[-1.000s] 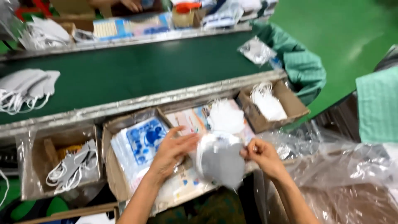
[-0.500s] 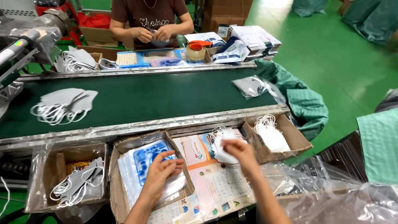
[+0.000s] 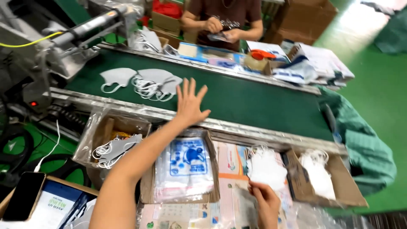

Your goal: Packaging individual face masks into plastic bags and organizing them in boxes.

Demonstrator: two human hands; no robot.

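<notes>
My left hand [image 3: 189,103] is stretched out over the green conveyor belt [image 3: 254,104], fingers spread, holding nothing. A little beyond it on the belt lie several grey face masks [image 3: 144,81] with white ear loops. My right hand [image 3: 265,202] is low at the near edge, pinching a clear plastic bag [image 3: 245,199] just below a pile of white masks [image 3: 265,166]. Between my arms sits a cardboard box of clear bags with blue print [image 3: 185,167].
A cardboard box of grey masks [image 3: 114,146] is at the left, another box of white masks [image 3: 318,178] at the right. Across the belt a person's hands [image 3: 222,29] work over stacks of packets [image 3: 313,63]. A machine arm [image 3: 85,29] stands far left. A phone [image 3: 23,201] lies near left.
My left hand has left the box of printed bags and reached forward over the belt toward the grey masks. My right hand has dropped from the white mask pile to the clear bag.
</notes>
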